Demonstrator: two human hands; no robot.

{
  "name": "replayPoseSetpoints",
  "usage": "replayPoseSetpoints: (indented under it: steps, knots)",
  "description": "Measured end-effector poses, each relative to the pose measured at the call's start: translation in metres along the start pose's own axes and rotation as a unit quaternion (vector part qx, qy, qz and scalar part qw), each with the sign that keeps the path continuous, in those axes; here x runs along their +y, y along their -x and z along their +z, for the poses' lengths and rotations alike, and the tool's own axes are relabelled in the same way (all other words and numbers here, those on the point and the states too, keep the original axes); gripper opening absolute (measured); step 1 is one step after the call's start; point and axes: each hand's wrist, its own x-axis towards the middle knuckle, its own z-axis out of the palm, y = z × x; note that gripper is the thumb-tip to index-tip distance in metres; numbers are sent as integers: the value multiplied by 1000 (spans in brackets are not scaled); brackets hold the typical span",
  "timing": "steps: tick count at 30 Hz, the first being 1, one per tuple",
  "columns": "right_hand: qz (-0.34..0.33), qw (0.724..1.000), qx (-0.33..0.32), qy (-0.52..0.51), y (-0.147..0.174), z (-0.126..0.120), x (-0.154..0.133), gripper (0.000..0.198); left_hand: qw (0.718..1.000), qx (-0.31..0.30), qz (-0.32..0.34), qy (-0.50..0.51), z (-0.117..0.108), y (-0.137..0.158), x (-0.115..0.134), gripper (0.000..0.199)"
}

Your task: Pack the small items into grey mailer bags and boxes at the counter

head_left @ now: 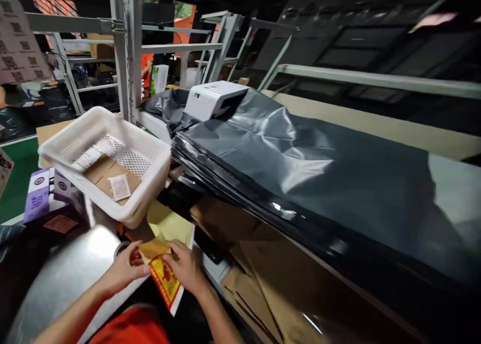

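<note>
Between my two hands, low in the head view, is a yellow-and-red printed packet (165,279), tilted, with its plain yellow-brown top edge upward. My left hand (126,270) pinches its upper left side, and my right hand (187,268) grips the upper right. Whether the packet is sealed or unsealed I cannot tell. Just beyond the fingers lies a pale yellow sheet or envelope (171,222). Left of my left hand spreads a shiny metal surface (71,284).
A white plastic basket (150,183) holds cardboard and a small white packet (119,187). A purple-and-white box (39,196) stands left of it. Stacked black plastic bags (319,183) cover the right side, with a white label printer (210,101) behind. Flattened cardboard (259,279) sits below.
</note>
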Motion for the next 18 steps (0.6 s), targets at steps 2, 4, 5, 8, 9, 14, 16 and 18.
replayPoseSetpoints:
  steps: [2, 4, 5, 8, 9, 14, 16, 18]
  knots:
    - [-55, 998, -8, -11, 16, -4, -23, 32, 999, 13, -10, 34, 18, -11, 2, 85]
    - [-75, 997, 23, -7, 27, -8, -35, 39, 997, 37, -49, 55, 26, -14, 0, 80]
    - [-72, 996, 52, -4, 32, -9, -37, 39, 995, 34, -69, 69, 28, -14, -1, 83]
    - [-38, 991, 131, 18, 39, -11, -36, 32, 991, -15, -80, 106, 28, -7, -1, 89]
    - [-28, 989, 143, 27, 40, -12, -35, 29, 990, -32, -77, 118, 26, -3, 0, 84]
    - [-38, 994, 97, -10, 36, -16, -46, 24, 979, -98, -97, 151, -6, 18, 12, 79]
    - [-67, 996, 54, -24, 30, -15, -54, 23, 968, -155, -103, 170, -19, 24, 24, 101]
    - [-99, 995, 31, -8, 24, -10, -60, 18, 960, -200, -107, 164, -25, 26, 39, 114]
